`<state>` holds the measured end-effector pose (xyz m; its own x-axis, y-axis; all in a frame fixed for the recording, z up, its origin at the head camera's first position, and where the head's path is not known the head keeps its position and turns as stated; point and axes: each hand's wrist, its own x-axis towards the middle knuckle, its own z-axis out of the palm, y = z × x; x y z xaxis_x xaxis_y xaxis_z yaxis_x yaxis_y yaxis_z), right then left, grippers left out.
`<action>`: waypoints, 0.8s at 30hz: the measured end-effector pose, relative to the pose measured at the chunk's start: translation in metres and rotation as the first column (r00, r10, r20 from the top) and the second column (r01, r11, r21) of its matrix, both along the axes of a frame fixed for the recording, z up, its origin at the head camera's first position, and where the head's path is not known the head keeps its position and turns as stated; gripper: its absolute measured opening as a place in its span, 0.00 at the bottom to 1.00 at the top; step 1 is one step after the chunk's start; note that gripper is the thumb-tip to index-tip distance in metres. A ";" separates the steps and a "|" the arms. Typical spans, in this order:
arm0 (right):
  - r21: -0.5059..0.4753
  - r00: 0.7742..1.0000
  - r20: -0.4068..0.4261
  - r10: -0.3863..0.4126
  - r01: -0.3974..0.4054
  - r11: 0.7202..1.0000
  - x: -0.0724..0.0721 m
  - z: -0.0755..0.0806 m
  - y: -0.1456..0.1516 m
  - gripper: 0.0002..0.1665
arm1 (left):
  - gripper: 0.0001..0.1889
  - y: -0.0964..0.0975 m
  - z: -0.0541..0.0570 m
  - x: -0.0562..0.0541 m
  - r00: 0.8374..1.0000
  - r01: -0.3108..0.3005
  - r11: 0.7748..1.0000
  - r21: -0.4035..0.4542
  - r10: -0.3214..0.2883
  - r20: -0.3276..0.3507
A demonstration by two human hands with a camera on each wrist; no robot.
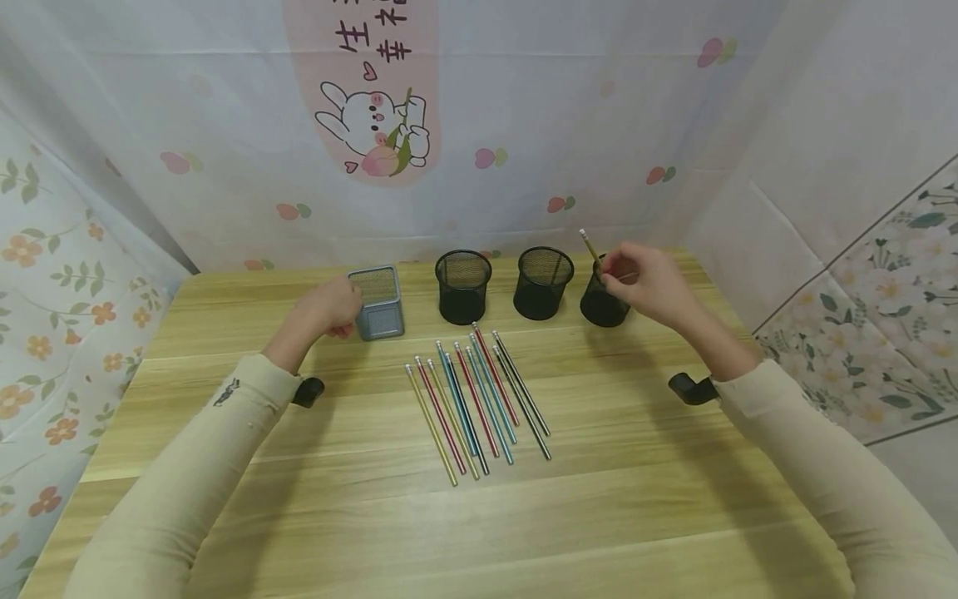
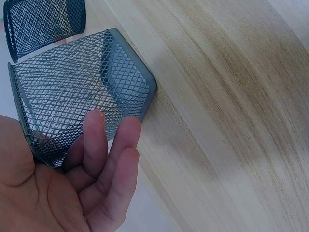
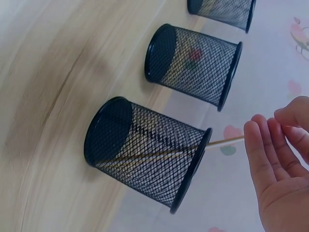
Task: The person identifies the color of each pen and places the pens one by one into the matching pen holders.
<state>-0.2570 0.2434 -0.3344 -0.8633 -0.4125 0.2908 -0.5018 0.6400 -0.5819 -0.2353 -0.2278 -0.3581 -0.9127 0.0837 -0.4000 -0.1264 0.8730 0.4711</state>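
Note:
My right hand pinches a gold pencil, eraser end up, over the rightmost round black mesh pen holder. Through the mesh in the right wrist view, the pencil's shaft slants down inside to the base. At the left, my left hand grips the edge of a square grey mesh pen holder; in the left wrist view its fingers curl beside the mesh wall, and the thumb tip is hidden. Several striped-looking metallic pencils in gold, red, blue and black lie side by side on the table.
Two more round black mesh pen holders, one in the middle and one to its right, stand in the row at the back. A patterned cloth hangs behind the wooden table.

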 end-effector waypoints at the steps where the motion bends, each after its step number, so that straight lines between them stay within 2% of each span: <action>1: -0.008 1.000 0.003 0.003 -0.003 1.000 0.001 0.000 -0.001 0.07 | 0.26 0.000 -0.001 0.000 1.000 0.001 1.000 0.002 -0.001 -0.002; 15: -0.051 0.997 0.001 0.076 -0.076 0.996 0.011 0.001 -0.010 0.07 | 0.27 0.000 -0.002 0.000 1.000 0.006 1.000 -0.011 -0.006 -0.018; 24: 0.002 0.997 0.029 0.067 -0.067 0.998 0.015 -0.006 -0.016 0.08 | 0.27 0.001 0.000 0.002 1.000 0.001 1.000 -0.003 -0.001 -0.018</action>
